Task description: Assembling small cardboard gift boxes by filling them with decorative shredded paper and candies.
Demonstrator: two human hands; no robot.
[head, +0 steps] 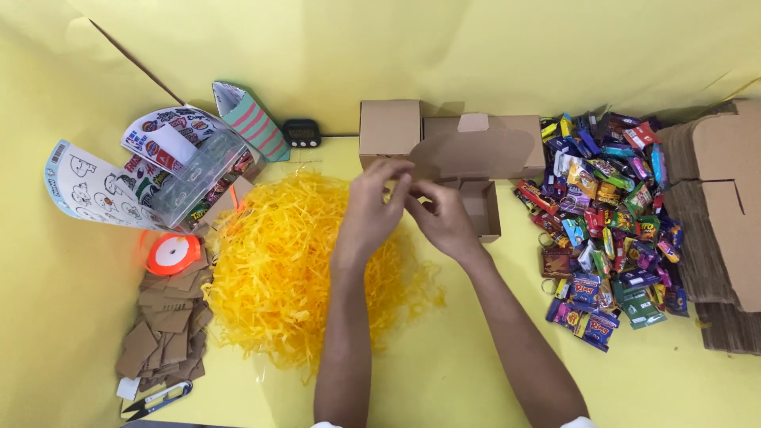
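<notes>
Box: we are folding the open cardboard box (476, 170), still empty
Hands: our left hand (371, 208) and right hand (444, 218) fingers are pinching its flap
Left: shredded paper (277, 261) and sweets (606, 214) are waiting outside

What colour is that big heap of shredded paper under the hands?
The heap of shredded paper is bright yellow-orange, seen clearly in the head view.

Bare yellow table (476, 349) near front passable; shredded paper (293, 269) blocks left, candy pile (610, 222) right
</notes>
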